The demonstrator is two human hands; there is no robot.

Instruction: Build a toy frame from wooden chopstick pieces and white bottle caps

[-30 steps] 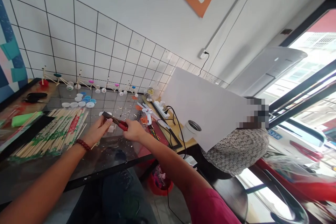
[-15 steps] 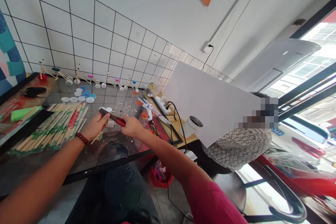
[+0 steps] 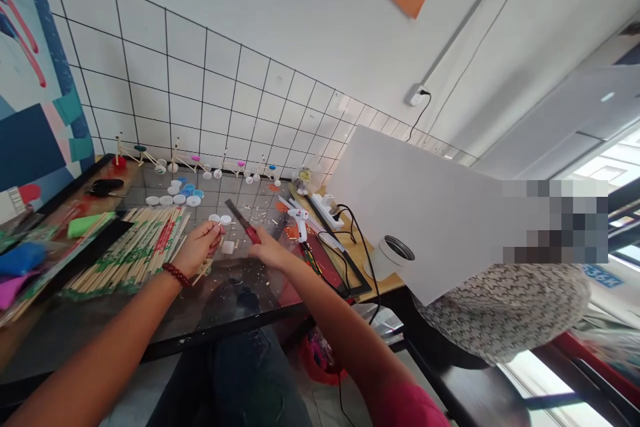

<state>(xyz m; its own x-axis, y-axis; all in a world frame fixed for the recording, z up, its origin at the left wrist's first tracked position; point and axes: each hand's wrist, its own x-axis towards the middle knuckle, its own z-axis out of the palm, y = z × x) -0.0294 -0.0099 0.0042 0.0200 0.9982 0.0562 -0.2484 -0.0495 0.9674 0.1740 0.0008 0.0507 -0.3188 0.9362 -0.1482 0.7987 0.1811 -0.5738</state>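
Observation:
My right hand [image 3: 267,248] is closed around the red handle of a knife [image 3: 239,215], whose flat, dark blade points up and left over the table. Beside it, my left hand [image 3: 197,248], with a beaded bracelet on the wrist, pinches a short pale stick [image 3: 221,221]; the fingers partly hide it. The blade is apart from the left fingers. White bottle caps [image 3: 220,219] lie just beyond that hand, and a small whitish block [image 3: 229,247] is between both hands. Bundles of wrapped chopsticks [image 3: 135,247] lie to the left.
Small stick-and-cap bicycle models [image 3: 200,165] line the wire grid [image 3: 220,80]. White and blue caps [image 3: 180,195] sit in front. To the right are a glue gun [image 3: 300,223], a power strip [image 3: 327,210], cables and a white jar [image 3: 393,257]. Behind a white board [image 3: 425,213] sits another person.
The knife has come away from my left hand and moved right with my right hand. Left fingers now pinch a short stick. The view has turned left.

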